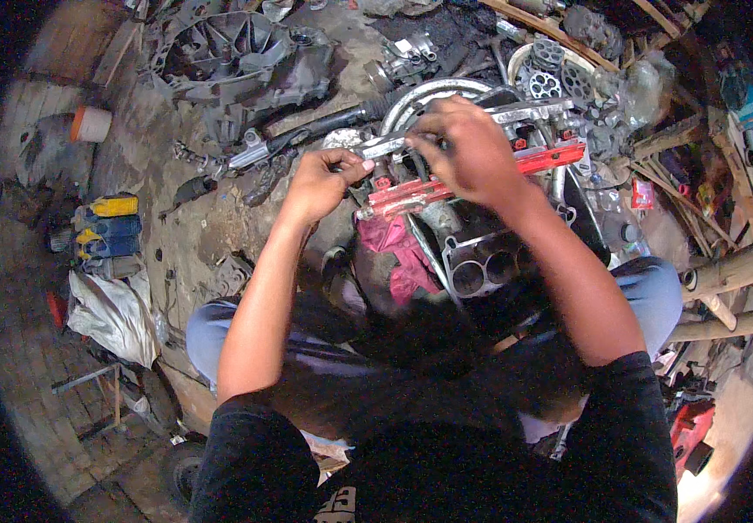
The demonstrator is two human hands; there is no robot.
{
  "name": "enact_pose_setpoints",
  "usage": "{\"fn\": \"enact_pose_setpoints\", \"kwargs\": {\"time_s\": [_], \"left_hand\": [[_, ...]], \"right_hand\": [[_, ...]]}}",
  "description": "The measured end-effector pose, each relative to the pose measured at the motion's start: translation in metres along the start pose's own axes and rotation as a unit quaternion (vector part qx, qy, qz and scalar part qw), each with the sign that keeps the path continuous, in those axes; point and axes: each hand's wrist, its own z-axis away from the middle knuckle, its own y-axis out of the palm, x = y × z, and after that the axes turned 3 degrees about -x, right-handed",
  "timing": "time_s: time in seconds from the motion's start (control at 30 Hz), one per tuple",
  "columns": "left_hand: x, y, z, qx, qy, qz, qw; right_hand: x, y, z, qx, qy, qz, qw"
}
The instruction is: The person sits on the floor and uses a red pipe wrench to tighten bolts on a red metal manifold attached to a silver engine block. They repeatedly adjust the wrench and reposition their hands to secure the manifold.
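Note:
A long silver metal bar [385, 146] lies crosswise in front of me. My left hand [322, 183] is closed, pinching its left end between thumb and fingers. My right hand [472, 155] sits over the bar's middle with curled fingers pressed together; whatever they hold is hidden and slightly blurred. Just nearer than the bar runs a red metal rail [481, 181], partly covered by my right wrist. Below it stands an engine block [455, 246] with round cylinder bores, its right part hidden by my right forearm. A pink cloth [398, 253] hangs left of the block.
A large bell-shaped metal housing [220, 61] lies at the far left, with a shock-absorber-like tube [281, 146] nearer. A basin of metal parts [544, 74] stands far right. Wooden poles [734, 266] lie at right. Bottles [108, 235] and a white sack [115, 318] are at left.

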Motion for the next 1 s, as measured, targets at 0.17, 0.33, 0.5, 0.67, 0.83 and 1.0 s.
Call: {"fn": "enact_pose_setpoints", "kwargs": {"time_s": [0.17, 0.33, 0.5, 0.67, 0.83, 1.0], "left_hand": [[-0.004, -0.001, 0.005, -0.038, 0.05, -0.03, 0.998], [-0.011, 0.016, 0.0, -0.119, 0.168, -0.041, 0.978], [0.005, 0.035, -0.026, -0.22, 0.242, -0.075, 0.942], [0.015, 0.046, -0.038, -0.243, 0.234, -0.085, 0.937], [0.007, 0.053, -0.037, -0.192, 0.236, -0.023, 0.952], [0.017, 0.057, -0.046, -0.22, 0.278, -0.038, 0.934]], "right_hand": [[0.006, -0.043, 0.02, 0.137, 0.101, -0.143, 0.975], [-0.005, -0.02, 0.098, 0.155, 0.222, -0.296, 0.916], [-0.02, 0.043, 0.137, 0.006, 0.207, -0.129, 0.97], [-0.004, 0.076, 0.128, -0.06, 0.249, 0.001, 0.967], [-0.013, 0.062, 0.123, 0.043, 0.197, 0.02, 0.979], [-0.03, 0.054, 0.112, 0.202, 0.163, 0.027, 0.965]]}}
